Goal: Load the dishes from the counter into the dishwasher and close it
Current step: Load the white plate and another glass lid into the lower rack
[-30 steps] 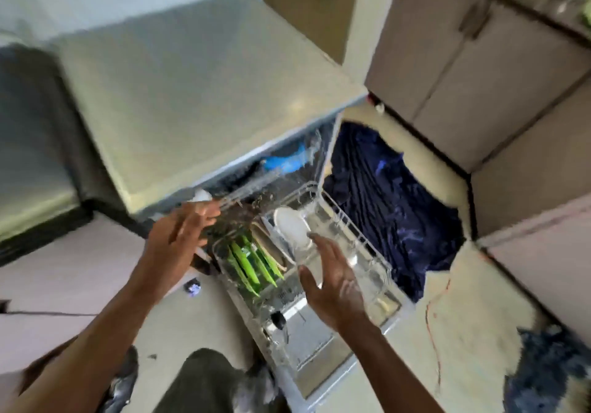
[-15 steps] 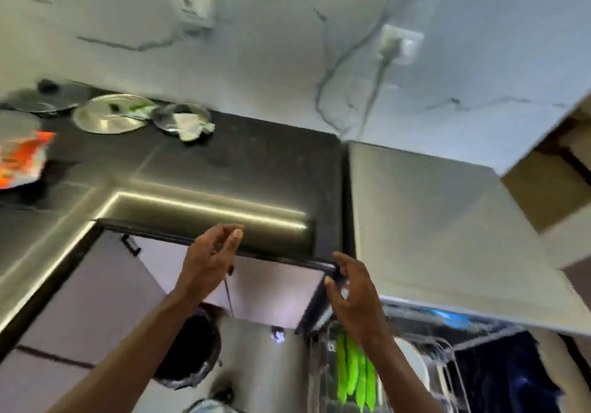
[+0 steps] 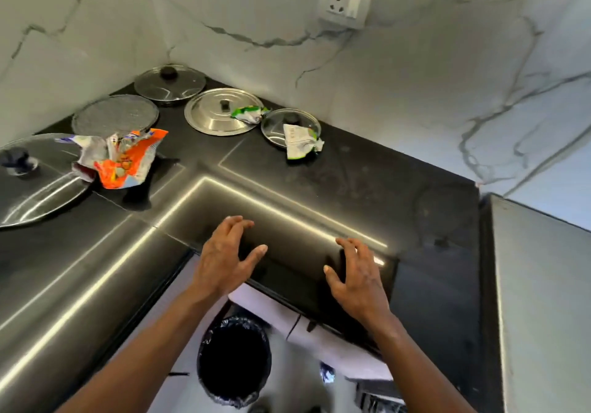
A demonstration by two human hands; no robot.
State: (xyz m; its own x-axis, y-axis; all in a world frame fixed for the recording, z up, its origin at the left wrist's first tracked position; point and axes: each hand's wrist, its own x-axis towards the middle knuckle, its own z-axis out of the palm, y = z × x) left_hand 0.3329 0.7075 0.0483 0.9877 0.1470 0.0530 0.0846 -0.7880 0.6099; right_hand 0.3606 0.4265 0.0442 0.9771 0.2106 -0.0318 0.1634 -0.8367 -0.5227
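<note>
Both my hands hover over the near edge of the black L-shaped counter (image 3: pixel 351 182), empty, fingers spread. My left hand (image 3: pixel 225 257) is left of my right hand (image 3: pixel 356 276). Far back in the corner lie several pot lids: a glass lid (image 3: pixel 169 83), a steel lid (image 3: pixel 222 112), a small glass lid (image 3: pixel 289 126) under a crumpled wrapper, a mesh lid (image 3: pixel 115 116) and a large steel lid (image 3: pixel 35 179) at the left edge. The dishwasher's grey top (image 3: pixel 543 300) shows at the right; a bit of its rack (image 3: pixel 377 401) peeks in below.
An orange snack wrapper (image 3: pixel 123 156) lies on the large lid. A green-white wrapper (image 3: pixel 248 113) rests by the steel lid. A black-lined bin (image 3: pixel 233 361) stands on the floor under the counter corner. A wall socket (image 3: pixel 347 1) sits on the marble backsplash.
My view swung up from the open dishwasher rack to the counter corner. Both hands left the rack and now hover empty over the counter edge.
</note>
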